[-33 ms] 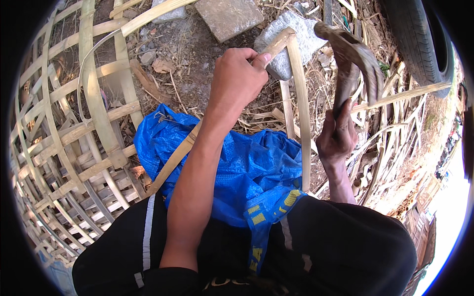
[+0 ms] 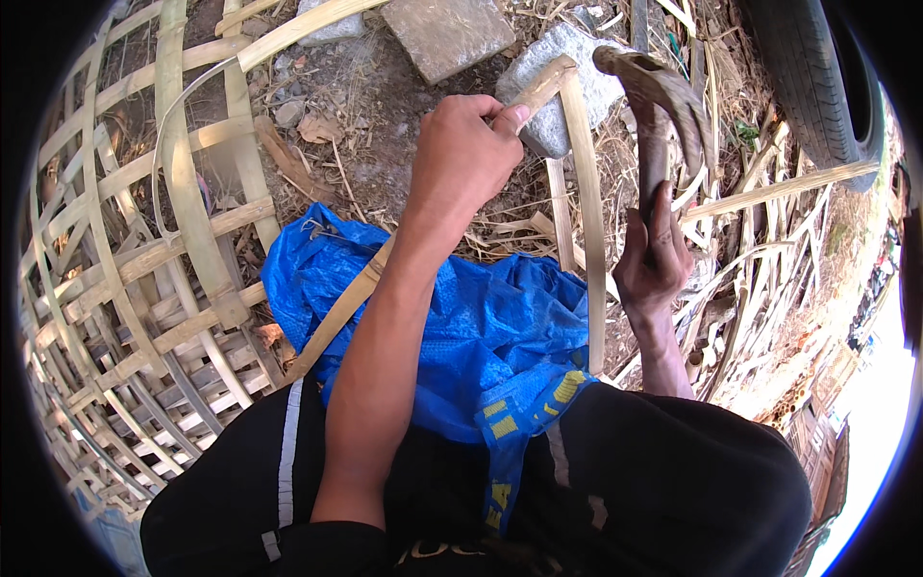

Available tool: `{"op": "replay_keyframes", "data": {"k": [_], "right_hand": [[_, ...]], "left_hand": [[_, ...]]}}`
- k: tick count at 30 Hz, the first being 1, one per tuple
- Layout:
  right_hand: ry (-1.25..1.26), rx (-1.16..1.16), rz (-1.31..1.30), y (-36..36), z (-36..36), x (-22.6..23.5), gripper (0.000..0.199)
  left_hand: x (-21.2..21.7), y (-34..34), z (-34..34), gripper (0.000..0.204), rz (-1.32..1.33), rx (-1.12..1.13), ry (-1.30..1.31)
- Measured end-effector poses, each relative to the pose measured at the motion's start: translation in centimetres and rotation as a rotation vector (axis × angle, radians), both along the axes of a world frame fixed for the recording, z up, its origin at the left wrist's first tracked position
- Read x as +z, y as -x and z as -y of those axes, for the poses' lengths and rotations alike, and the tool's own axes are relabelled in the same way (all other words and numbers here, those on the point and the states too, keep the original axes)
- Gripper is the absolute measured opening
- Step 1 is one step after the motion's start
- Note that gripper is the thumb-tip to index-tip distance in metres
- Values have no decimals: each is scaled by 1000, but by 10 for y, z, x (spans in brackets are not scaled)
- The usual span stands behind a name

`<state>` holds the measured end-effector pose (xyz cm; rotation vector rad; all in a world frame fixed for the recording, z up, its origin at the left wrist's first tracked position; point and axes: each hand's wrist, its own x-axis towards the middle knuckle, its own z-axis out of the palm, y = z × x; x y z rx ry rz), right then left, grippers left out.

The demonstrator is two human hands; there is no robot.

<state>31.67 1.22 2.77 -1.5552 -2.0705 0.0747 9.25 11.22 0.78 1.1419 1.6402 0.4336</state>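
One left hand (image 2: 471, 144) pinches one bent bamboo strip (image 2: 588, 212) between thumb and curled fingers, the strip's fold over one grey stone (image 2: 546, 127); one right hand (image 2: 654, 260) wraps the handle of one claw hammer (image 2: 665, 88), head up just right of the stone. Also present: one flat brown slab (image 2: 447, 38), one blue sheet (image 2: 481, 327) near the lap, one black tyre (image 2: 803, 77) at upper right.

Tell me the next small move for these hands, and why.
Probably swing the brown claw hammer in the right hand leftward onto the bent pale bamboo strip: the left hand holds the bend over the rough grey stone, with the hammer just to its right.
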Motion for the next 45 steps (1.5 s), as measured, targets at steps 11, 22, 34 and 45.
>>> {"op": "replay_keyframes", "data": {"k": [11,22,34,45], "right_hand": [[77,-15,-45,-1,-1,-14,68],[120,-48,24,-3,-6,-9,65],[144,-59,-96,-5,11,-23,66],[-23,-73,-7,1,0,-10,42]], "left_hand": [[-1,0,1,35,-17,3,4],[5,-1,-1,36,59,13,79],[6,-2,-2,35,32,11,54],[-5,-1,0,35,101,19,28]]}}
